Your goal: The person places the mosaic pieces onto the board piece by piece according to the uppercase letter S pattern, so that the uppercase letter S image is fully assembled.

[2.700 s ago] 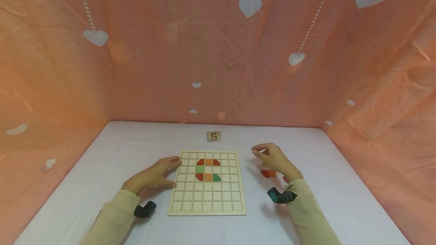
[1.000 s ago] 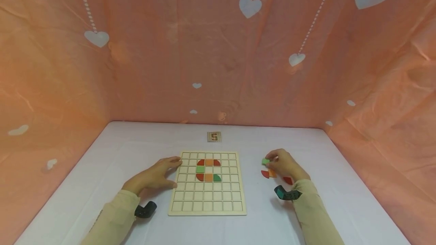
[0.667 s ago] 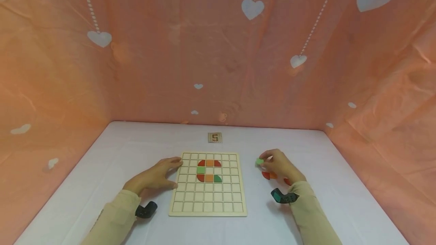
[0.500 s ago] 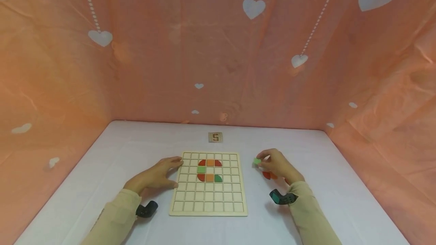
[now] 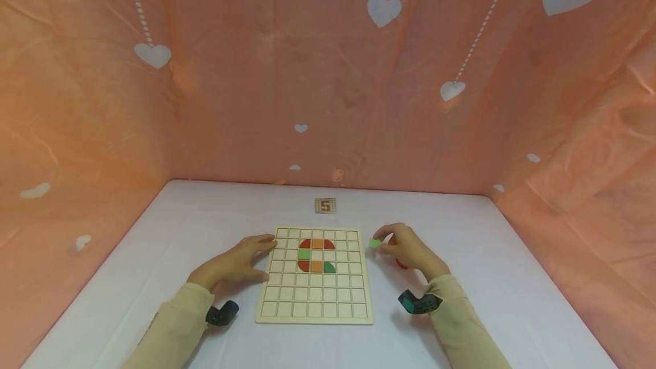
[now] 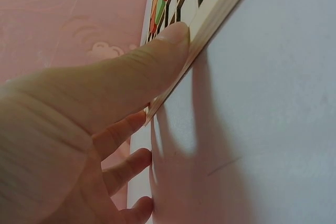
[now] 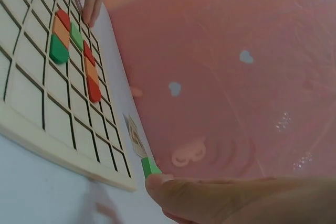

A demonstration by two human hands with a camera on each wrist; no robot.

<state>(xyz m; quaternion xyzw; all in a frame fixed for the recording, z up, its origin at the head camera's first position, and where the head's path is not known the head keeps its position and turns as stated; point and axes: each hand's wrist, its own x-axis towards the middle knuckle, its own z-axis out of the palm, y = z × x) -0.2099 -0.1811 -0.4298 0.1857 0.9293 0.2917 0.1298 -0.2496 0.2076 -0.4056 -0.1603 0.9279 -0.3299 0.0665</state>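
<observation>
My right hand (image 5: pixel 407 246) pinches a light green square tile (image 5: pixel 374 242) between thumb and fingertips, just right of the wooden grid board (image 5: pixel 315 320). In the right wrist view the same green tile (image 7: pixel 149 167) sticks out past the fingertips, beside the board's corner. My left hand (image 5: pixel 233 263) rests at the board's left edge with spread, relaxed fingers. Its thumb (image 6: pixel 152 64) lies against the rim in the left wrist view. Set in the grid's cells are red rounded tiles (image 5: pixel 304 266), orange squares (image 5: pixel 318 244), a light green square (image 5: pixel 304 254) and a dark green rounded tile (image 5: pixel 329 267).
Behind the board lies a small pattern card (image 5: pixel 325 205) with an S-like figure. A red tile (image 5: pixel 401 263) on the white table (image 5: pixel 215 204) shows partly under my right hand, which hides other loose tiles. A pink heart-printed cloth (image 5: pixel 328 84) surrounds the table.
My right hand picked up the light green square from near the loose tiles and has carried it left to beside the board. The left hand stays at the board's edge.
</observation>
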